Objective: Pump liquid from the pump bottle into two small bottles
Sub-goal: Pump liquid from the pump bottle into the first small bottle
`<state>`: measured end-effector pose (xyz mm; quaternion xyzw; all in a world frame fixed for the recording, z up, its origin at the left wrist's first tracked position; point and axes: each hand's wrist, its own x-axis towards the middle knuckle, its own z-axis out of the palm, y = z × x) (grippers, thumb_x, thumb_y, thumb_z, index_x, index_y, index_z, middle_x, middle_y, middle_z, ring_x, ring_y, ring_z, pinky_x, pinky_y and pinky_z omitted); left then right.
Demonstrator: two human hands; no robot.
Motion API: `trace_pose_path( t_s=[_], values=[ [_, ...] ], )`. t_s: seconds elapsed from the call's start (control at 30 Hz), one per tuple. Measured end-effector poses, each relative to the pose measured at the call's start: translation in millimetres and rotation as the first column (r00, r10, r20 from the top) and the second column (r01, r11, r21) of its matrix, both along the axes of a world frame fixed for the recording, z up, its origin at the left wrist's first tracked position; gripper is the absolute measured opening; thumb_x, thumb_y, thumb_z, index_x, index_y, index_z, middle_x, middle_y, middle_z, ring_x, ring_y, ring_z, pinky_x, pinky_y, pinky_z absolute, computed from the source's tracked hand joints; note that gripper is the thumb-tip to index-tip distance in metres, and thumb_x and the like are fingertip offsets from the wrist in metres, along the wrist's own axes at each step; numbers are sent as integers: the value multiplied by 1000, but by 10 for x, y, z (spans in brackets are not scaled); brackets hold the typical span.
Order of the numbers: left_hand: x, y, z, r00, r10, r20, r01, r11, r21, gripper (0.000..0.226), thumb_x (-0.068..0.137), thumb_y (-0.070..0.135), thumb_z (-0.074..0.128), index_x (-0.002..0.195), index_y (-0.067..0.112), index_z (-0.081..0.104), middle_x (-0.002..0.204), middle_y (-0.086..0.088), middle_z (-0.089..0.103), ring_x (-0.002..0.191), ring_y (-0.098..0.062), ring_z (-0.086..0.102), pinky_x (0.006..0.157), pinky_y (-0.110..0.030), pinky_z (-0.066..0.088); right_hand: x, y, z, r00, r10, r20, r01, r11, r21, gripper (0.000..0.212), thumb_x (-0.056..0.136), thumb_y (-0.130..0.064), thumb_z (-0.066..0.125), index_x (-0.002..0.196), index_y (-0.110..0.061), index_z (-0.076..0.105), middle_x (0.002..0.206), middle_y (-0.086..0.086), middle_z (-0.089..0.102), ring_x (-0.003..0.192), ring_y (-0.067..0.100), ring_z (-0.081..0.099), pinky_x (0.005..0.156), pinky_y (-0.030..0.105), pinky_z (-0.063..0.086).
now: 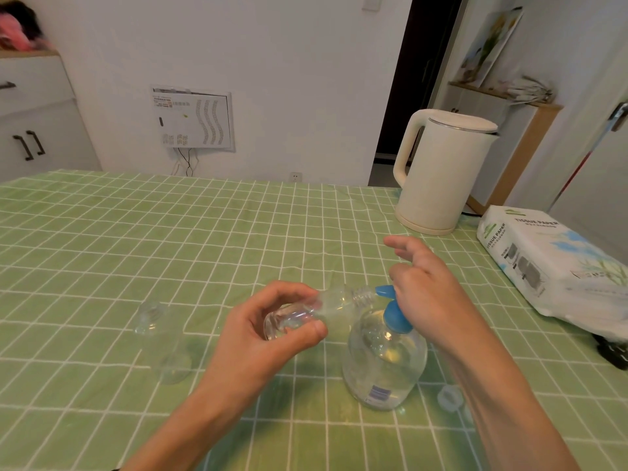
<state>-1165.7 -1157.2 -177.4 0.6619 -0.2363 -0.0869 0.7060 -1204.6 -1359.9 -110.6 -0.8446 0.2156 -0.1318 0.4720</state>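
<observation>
A clear pump bottle [384, 365] with a blue pump head [394, 314] stands on the green checked tablecloth, right of centre. My right hand [428, 287] rests on top of the pump head, palm down, fingers spread. My left hand [275, 321] grips a small clear bottle [326, 307] held on its side, its threaded mouth against the blue nozzle. A second small clear bottle [163, 334] stands alone on the cloth to the left. A clear cap [448, 397] lies beside the pump bottle's base, under my right forearm.
A cream electric kettle [441, 171] stands at the table's back right. A white tissue paper pack [557, 263] lies at the right edge, with a dark object [611, 351] just below it. White cabinets stand far left.
</observation>
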Motion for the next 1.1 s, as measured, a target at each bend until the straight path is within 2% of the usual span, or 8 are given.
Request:
trace_pose_path(
  t_s=[0.13,0.23,0.33,0.4,0.47,0.57,0.9,1.1],
  values=[
    [5,-2,-6,1000,-8,4,8,1000,-6,34,71,42,84,103,32,77,110,4,79,82,-2,74,72,-14,56,11,20,-20,1000,18,-3,-18,999,30,60,92,-4,37,138,-41,49,148,-13,45,114,2,43,91,27,32],
    [-5,0,-11,1000,-6,5,6,1000,-5,34,71,42,84,103,32,77,112,4,79,85,-4,74,73,-15,56,12,21,-48,999,48,-16,-47,997,59,62,91,-2,37,139,-38,50,145,-11,46,94,-10,46,72,14,32],
    [-18,-2,-2,1000,-7,6,7,1000,-3,34,71,43,84,103,33,77,112,4,79,87,-4,74,75,-15,56,9,12,-43,999,44,-18,-43,997,59,60,92,-4,37,139,-38,50,144,-10,46,92,-8,47,69,12,30],
    [-9,-3,-2,1000,-4,7,4,1000,-6,34,71,42,84,103,33,78,111,4,79,85,-2,74,73,-14,56,2,13,-16,999,32,5,-32,998,51,58,93,-5,38,139,-38,50,144,-11,45,97,-6,48,74,15,34],
    [1,-2,-4,1000,-3,9,3,1000,2,35,71,43,84,103,33,78,111,3,79,84,-2,73,72,-14,56,-11,17,6,1000,9,17,-9,1000,0,56,94,-8,39,141,-38,47,146,-11,44,117,2,47,96,28,39],
    [5,-4,-11,1000,-8,3,8,1000,-2,35,71,43,85,104,33,77,111,2,79,83,-2,73,72,-14,56,-26,32,29,1000,-18,0,18,991,-130,55,96,-13,39,146,-37,39,152,-11,37,143,16,30,118,53,23],
    [-22,1,-9,1000,-5,7,5,1000,-3,34,71,43,84,103,34,77,112,6,79,89,-4,75,75,-14,56,-24,48,26,996,17,-89,-31,987,-158,67,93,-9,41,153,-34,29,162,-11,22,151,16,11,122,55,11],
    [-14,-9,-14,1000,-3,16,3,1000,4,34,70,44,84,102,35,78,111,4,79,87,-1,73,74,-14,56,-39,55,37,998,-57,-33,44,947,-318,60,98,-17,38,153,-36,22,165,-11,10,153,16,0,122,60,1]
  ],
)
